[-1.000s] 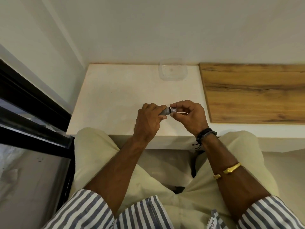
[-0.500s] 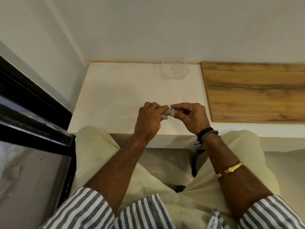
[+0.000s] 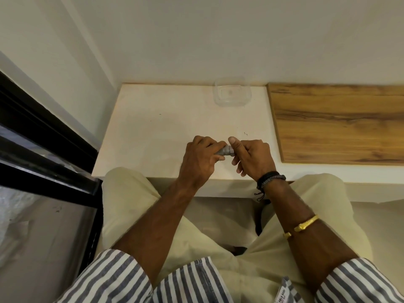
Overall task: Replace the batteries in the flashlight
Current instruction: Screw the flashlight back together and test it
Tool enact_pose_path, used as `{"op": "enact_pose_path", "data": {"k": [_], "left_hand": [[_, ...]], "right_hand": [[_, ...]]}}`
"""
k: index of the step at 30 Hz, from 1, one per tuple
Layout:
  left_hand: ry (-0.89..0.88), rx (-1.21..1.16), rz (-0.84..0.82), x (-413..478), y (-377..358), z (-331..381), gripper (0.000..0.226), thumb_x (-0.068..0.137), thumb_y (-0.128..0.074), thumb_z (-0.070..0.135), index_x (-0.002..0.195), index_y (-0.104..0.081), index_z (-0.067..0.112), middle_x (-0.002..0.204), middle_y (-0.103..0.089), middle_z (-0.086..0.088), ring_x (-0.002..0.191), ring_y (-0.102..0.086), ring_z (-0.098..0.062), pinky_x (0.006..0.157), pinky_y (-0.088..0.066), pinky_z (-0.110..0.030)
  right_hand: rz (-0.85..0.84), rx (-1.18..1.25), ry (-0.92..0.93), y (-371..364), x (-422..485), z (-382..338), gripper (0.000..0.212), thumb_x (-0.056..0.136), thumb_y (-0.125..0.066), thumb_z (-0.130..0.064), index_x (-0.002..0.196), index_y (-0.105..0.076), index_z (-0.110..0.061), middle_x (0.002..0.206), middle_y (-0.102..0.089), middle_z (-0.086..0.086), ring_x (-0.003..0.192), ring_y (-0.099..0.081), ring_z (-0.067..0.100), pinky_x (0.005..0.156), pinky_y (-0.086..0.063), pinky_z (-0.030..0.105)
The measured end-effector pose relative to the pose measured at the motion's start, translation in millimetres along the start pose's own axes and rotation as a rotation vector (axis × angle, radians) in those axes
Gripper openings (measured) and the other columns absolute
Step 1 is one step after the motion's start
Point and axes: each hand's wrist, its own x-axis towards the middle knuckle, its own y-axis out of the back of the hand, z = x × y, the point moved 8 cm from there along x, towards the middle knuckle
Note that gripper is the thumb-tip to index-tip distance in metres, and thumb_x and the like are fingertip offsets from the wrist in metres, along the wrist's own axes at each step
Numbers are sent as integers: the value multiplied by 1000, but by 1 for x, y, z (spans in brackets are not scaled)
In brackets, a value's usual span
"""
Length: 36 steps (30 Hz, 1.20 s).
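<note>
Gripping a small grey flashlight (image 3: 223,150) at frame centre, over the white desk (image 3: 153,127) near its front edge. Left hand (image 3: 197,159) has fingers (image 3: 215,158) curled tight round the flashlight body. Right hand (image 3: 251,155) pinches the other end, thumb on top and fingers curled; most of the flashlight is hidden. Clear plastic container (image 3: 231,92) sits at the desk's far edge, upper centre, well apart from the hands. Wooden board (image 3: 338,123) lies at right. Black wristbands (image 3: 271,179) on the right wrist.
</note>
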Motion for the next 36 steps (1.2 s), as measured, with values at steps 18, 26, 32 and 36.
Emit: {"op": "enact_pose_path", "data": {"k": [18,26,32,36], "left_hand": [[54,-40,-25,1,-4,-4,31,91,-68,23,120,-67,13,101,-68,-7,95,-55,-28,76,-46,-40],[116,-51,-29,0,-8,-12,32,91,-68,22,122,-67,15,101,-68,-5,95,-53,-26,75,-47,-41],[83,-28,-40,0,-7,-8,31,91,-67,24,121,-67,17,101,-67,-4,94,-53,-24,75,-46,-39],[21,-28,-50,0,-9,-1,32,90,-68,25,120,-67,14,102,-69,-6,95,-55,-27,75,-46,-41]], "right_hand": [[35,-92,12,5,3,8,54,98,-51,-60,74,-69,-16,58,-70,0,45,-67,13,61,-62,34],[-102,139,155,-1,7,4,33,89,-76,-12,121,-69,-17,113,-72,3,80,-76,18,73,-65,35],[-45,68,59,0,4,5,28,98,-65,-37,98,-74,-10,75,-75,4,55,-72,13,61,-64,35],[1,-132,-39,2,3,11,63,99,-44,-64,66,-68,-16,52,-67,-2,39,-63,12,54,-60,32]]}}
